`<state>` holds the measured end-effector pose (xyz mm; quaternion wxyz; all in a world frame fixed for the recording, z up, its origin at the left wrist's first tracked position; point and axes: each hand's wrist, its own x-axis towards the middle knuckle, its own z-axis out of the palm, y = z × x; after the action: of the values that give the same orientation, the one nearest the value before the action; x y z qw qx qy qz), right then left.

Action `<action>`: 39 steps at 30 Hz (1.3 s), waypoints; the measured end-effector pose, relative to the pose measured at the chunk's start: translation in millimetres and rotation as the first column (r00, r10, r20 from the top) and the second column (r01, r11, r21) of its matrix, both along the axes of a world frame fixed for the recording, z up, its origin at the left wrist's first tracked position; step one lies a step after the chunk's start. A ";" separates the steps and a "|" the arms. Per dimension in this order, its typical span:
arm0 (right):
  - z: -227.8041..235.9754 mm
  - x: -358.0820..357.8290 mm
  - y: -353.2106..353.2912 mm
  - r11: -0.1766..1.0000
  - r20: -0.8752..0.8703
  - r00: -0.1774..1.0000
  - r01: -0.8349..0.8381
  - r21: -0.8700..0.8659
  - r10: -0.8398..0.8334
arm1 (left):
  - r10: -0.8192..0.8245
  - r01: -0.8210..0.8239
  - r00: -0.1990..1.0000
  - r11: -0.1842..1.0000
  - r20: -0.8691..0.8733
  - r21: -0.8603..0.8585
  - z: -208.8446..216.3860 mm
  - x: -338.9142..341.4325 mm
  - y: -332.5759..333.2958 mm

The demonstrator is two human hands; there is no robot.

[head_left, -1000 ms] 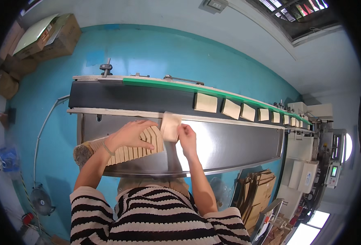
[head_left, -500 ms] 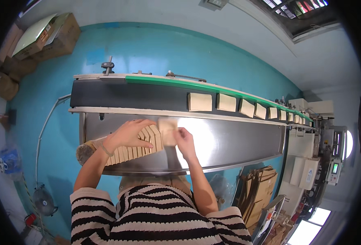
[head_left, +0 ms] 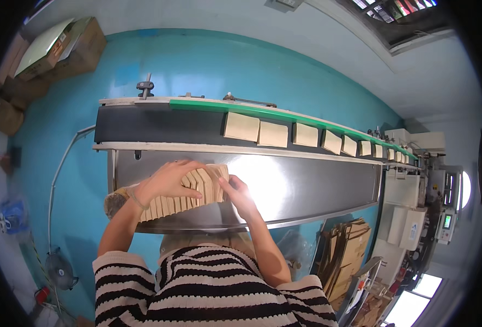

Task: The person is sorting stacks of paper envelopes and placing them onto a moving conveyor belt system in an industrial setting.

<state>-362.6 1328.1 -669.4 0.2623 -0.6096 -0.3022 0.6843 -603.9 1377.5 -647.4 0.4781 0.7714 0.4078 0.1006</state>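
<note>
Here, left hand (head_left: 168, 181) spread over tan packets (head_left: 181, 203), right hand (head_left: 241, 197) bent against them, grip unclear, blue-marked box (head_left: 409, 231)

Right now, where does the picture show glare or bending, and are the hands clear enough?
Head view: white glare washes out part of the metal tray, beside the right hand; head view: the conveyor bows toward the dark rim; head view: the right hand and left hand look fairly clear, without strong blur.
</note>
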 end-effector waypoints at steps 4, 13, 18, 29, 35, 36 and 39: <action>7.7 1.6 9.7 0.998 -0.069 0.995 -0.068 0.005 0.068 | 0.045 -0.049 0.998 0.995 0.046 0.089 -4.4 1.7 -2.5; -62.1 -23.4 0.6 0.990 0.093 0.996 -0.028 0.137 0.015 | 0.069 -0.061 0.994 0.994 0.089 -0.093 -34.1 -31.0 -12.5; -88.0 -53.9 52.3 0.853 -0.242 0.826 0.522 -0.012 -0.509 | 0.093 -0.087 0.995 0.987 0.043 -0.135 -46.7 -42.1 -9.8; -73.8 -68.2 -2.5 0.999 -0.063 0.998 0.023 0.044 -0.020 | 0.025 -0.023 0.998 0.999 0.053 -0.049 -66.8 -64.2 -4.1; -117.1 -69.5 51.0 0.951 0.021 0.981 0.181 0.253 -0.192 | 0.049 -0.044 0.997 0.996 0.062 -0.082 -75.2 -75.4 -3.4; -113.6 -79.5 63.9 0.939 -0.108 0.941 0.331 0.090 -0.322 | 0.049 -0.045 0.998 0.995 0.047 -0.091 -78.0 -82.4 -3.6; -101.3 -82.9 70.1 0.929 -0.036 0.933 0.359 0.087 -0.357 | 0.057 -0.049 0.995 0.994 0.082 -0.099 -95.9 -92.0 -1.3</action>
<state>-445.5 1398.2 -770.7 0.4135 -0.6348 -0.2148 0.6164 -695.9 1376.2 -743.3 0.5287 0.7313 0.4120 0.1260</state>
